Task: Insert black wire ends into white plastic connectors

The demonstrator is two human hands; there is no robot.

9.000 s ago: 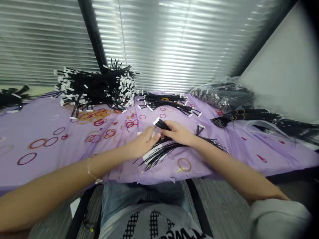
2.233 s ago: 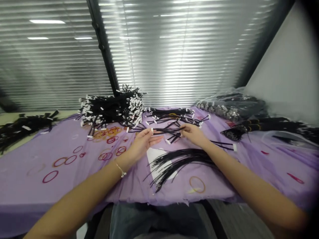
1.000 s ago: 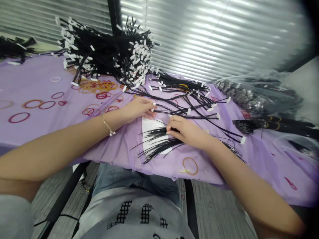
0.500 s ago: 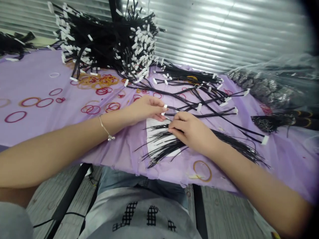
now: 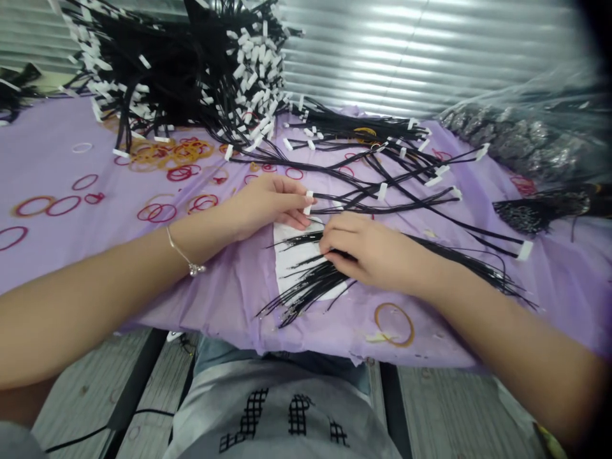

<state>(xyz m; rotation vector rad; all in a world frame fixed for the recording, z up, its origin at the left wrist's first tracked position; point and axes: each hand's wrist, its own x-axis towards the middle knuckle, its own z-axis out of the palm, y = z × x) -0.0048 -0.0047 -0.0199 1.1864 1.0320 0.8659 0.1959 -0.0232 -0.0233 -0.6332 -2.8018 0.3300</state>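
Note:
My left hand [image 5: 280, 203] pinches a small white connector [image 5: 308, 202] between thumb and fingers. Thin black wires run to the right from that connector. Close beside it, my right hand [image 5: 356, 245] has its fingers bent together over a spread of loose black wires [image 5: 310, 290]. Its fingertips are pressed together at the upper wires, and a thin wire seems to be in them, though the hand hides most of it. Under the left ends of these wires lies a white sheet [image 5: 283, 255].
A large heap of black cables [image 5: 162, 83] with white connectors stands at the back left. Rubber bands [image 5: 191, 150] are scattered on the purple cloth [image 5: 95, 236]. More connector cables [image 5: 415, 197] cross behind my hands. A clear plastic bag [image 5: 511, 140] lies at right.
The view has shifted a little, so the heap and rubber bands sit further left. Both hands keep nearly the same pose, the left still pinching the white connector.

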